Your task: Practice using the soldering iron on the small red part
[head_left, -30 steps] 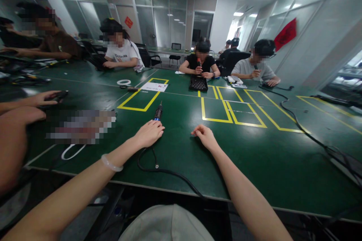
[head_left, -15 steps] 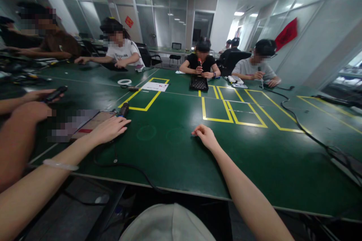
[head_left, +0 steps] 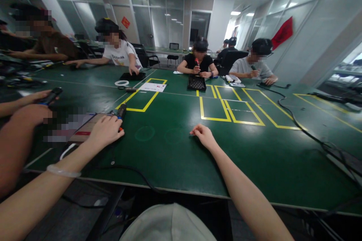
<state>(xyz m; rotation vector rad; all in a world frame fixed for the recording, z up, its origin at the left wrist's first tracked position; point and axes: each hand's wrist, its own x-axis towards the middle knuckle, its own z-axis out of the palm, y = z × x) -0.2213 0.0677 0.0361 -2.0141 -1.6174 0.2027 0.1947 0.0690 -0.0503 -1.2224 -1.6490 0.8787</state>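
Note:
My left hand (head_left: pixel 104 131) is closed round a black cylindrical tool (head_left: pixel 122 110) with blue and orange parts, which lies on the green table (head_left: pixel 158 158). Its black end sticks out past my fingers; the rest is covered. Under and beside this wrist is a flat brownish-pink thing (head_left: pixel 82 134), partly blurred out. My right hand (head_left: pixel 204 135) rests on the table with thumb and fingers pinched together. A tiny glint shows at the fingertips, too small to name.
Yellow tape outlines (head_left: pixel 215 119) mark the table. A white paper (head_left: pixel 154 87), a white ring (head_left: pixel 121 83) and a black tray (head_left: pixel 197 83) lie farther off. Black cable (head_left: pixel 294 115) runs along the right. At my left a co-worker's hand holds a black tool (head_left: pixel 53 95); several people sit opposite.
My left hand has gone from lying flat beside the tool to curling its fingers round it. My right hand stays pinched in place. A co-worker opposite has reached toward a black tray.

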